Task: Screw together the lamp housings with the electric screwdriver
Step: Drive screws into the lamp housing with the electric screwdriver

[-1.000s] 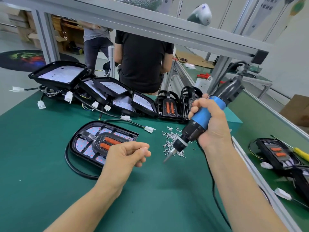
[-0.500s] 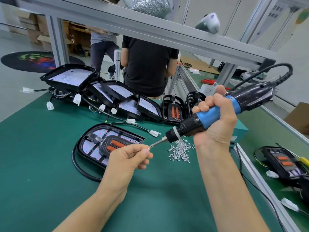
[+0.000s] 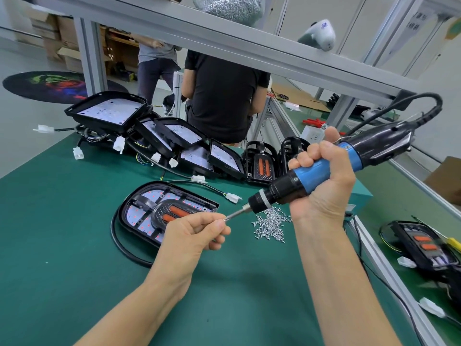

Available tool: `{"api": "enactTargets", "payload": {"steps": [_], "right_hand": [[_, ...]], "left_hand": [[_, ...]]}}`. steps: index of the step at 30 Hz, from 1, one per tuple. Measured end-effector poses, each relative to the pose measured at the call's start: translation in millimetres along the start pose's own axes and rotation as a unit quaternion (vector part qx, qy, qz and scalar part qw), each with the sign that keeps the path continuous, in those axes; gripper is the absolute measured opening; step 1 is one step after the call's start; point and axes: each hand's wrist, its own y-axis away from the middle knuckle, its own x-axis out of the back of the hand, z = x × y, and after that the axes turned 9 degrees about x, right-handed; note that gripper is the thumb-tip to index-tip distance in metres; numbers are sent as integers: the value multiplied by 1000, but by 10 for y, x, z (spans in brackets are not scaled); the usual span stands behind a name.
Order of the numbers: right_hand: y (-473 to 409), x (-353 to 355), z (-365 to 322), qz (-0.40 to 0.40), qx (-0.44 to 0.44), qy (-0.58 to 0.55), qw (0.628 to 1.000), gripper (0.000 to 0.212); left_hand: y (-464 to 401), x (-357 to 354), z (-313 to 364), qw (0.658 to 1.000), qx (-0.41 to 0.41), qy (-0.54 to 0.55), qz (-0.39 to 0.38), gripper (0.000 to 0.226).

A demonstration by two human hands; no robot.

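Both hands met in mid-air over the green bench mat [image 3: 62, 221]. From the head view, the right hand [image 3: 324, 186] was wrapped tight around the blue grip of the electric screwdriver [image 3: 319, 173], its bit [image 3: 234, 215] angled down and left. The left hand [image 3: 192, 233] had its fingers curled, fingertips [image 3: 220, 222] pinched right at the bit's tip. Whatever they held was too small to see; it looked like a screw being seated on the bit.

Just beyond the left hand lay the lamp housing [image 3: 149, 208], flat on the mat, orange strips showing. The pile of loose screws [image 3: 270, 224] sat just beside it, under the driver. More housings [image 3: 174, 136] were stacked at the far edge of the bench.

To do this step well, I'd judge the screw needed to sit square on the bit before the pinch let go, with the trigger left alone until the tip was in its hole. The driver should then come upright over the housing, since a slanted entry risked cross-threading the plastic.

As for writing: a hanging sign [image 3: 416, 21] at top right carried characters, too blurred to read. No brand showed on the driver.
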Motion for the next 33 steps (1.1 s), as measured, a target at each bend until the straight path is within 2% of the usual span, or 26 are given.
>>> {"api": "enactTargets", "payload": {"steps": [14, 24, 28, 33], "right_hand": [[5, 16, 8, -4, -2, -7, 1000, 23], [32, 8, 33, -25, 0, 12, 1000, 34], [46, 19, 51, -40, 15, 28, 999, 38], [89, 66, 121, -6, 44, 37, 998, 38]], "left_hand": [[13, -13, -31, 998, 26, 54, -9, 15], [19, -25, -52, 996, 41, 79, -3, 11], [-7, -18, -65, 999, -2, 44, 21, 15], [-45, -37, -102, 997, -29, 29, 63, 18]]}}
